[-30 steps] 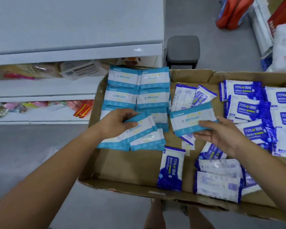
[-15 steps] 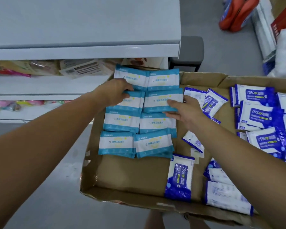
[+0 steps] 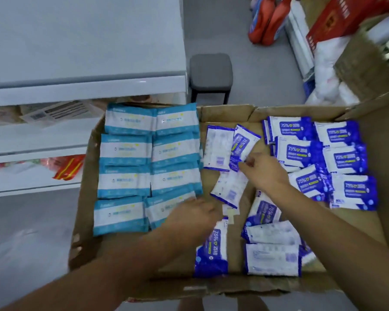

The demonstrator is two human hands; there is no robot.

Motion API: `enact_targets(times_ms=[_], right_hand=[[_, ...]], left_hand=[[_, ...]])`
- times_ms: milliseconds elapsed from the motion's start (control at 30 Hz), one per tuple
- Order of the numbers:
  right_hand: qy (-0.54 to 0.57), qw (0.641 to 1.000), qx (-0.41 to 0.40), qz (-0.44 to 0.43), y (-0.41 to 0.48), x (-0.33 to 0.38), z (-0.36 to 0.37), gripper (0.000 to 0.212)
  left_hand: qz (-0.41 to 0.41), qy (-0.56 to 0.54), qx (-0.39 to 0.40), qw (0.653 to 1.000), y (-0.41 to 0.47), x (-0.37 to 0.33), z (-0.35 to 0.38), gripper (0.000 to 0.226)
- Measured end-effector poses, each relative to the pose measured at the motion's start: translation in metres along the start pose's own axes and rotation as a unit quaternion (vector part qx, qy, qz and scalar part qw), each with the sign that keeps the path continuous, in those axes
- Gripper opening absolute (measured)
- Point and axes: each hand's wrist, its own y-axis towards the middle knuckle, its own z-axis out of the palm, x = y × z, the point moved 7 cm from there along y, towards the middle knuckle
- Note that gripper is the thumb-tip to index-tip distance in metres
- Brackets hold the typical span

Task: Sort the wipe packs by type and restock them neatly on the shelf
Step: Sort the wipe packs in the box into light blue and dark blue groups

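Laid in two tidy columns at 9 o'clock inside the cardboard box (image 3: 225, 114): teal wipe packs (image 3: 126, 151). Stacked at 3 o'clock: dark blue wipe packs (image 3: 299, 151), loose ones strewn through the middle. Beyond, at 10 o'clock, a white shelf (image 3: 85, 90); at 12, a grey stool (image 3: 210, 70). Right grip (image 3: 264, 170) pinching a tilted blue pack (image 3: 245, 142) by its near edge. Left grip (image 3: 192, 215) low over the teal columns' near end, blurred; open or closed, cannot tell.
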Motion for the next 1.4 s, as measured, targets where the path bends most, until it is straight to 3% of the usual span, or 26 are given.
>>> enact_targets(times_ms=[33, 100, 167, 233, 333, 500, 600, 733, 1000, 1067, 1133, 1233, 1333, 1400], right_hand=[[0.007, 0.999, 0.025, 0.034, -0.007, -0.027, 0.002, 0.035], [0.031, 0.993, 0.067, 0.09, -0.022, -0.067, 0.009, 0.051], [0.056, 0.988, 0.077, 0.122, -0.032, -0.086, 0.018, 0.063], [0.042, 0.989, 0.077, 0.116, -0.032, -0.083, 0.027, 0.063], [0.003, 0.994, 0.083, 0.074, -0.023, -0.056, 0.04, 0.06], [0.024, 0.994, 0.092, 0.044, -0.007, -0.039, 0.056, 0.053], [0.036, 0.995, 0.084, 0.03, -0.007, -0.039, 0.059, 0.045], [0.115, 0.991, 0.07, 0.002, -0.012, -0.042, 0.058, 0.032], [0.214, 0.971, 0.074, -0.079, -0.045, -0.064, 0.003, 0.027], [0.217, 0.97, 0.09, -0.063, -0.056, -0.08, -0.011, 0.029], [0.184, 0.98, 0.064, -0.045, -0.063, -0.098, -0.026, 0.03], [0.054, 0.996, 0.066, -0.014, -0.075, -0.113, -0.042, 0.024], [0.001, 0.992, 0.126, 0.0, -0.084, -0.116, -0.042, 0.027], [-0.004, 0.985, 0.169, -0.015, -0.086, -0.111, -0.038, 0.009]], left_hand=[[-0.031, -0.008, 0.079, 0.996, 0.002, -0.017, 0.018, 0.015], [-0.127, -0.029, 0.214, 0.968, -0.004, -0.034, 0.052, 0.032], [-0.2, -0.029, 0.268, 0.942, -0.017, -0.04, 0.071, 0.05], [-0.268, -0.039, 0.292, 0.917, -0.032, -0.038, 0.083, 0.059], [-0.374, -0.072, 0.255, 0.889, -0.054, -0.032, 0.094, 0.065], [-0.498, -0.171, 0.107, 0.844, -0.07, -0.022, 0.096, 0.068], [-0.523, -0.237, 0.059, 0.816, -0.072, -0.027, 0.099, 0.073], [-0.504, -0.261, 0.036, 0.823, -0.065, -0.03, 0.101, 0.07], [-0.379, -0.186, 0.004, 0.907, -0.041, -0.026, 0.083, 0.035], [-0.275, -0.099, -0.016, 0.956, -0.028, -0.039, 0.073, 0.037], [-0.087, 0.0, -0.003, 0.996, -0.013, -0.071, 0.07, 0.04], [0.187, 0.083, 0.046, 0.978, -0.013, -0.107, 0.079, 0.022], [0.271, 0.136, 0.146, 0.942, -0.012, -0.098, 0.09, 0.036], [0.283, 0.17, 0.212, 0.92, -0.004, -0.088, 0.088, 0.05]])
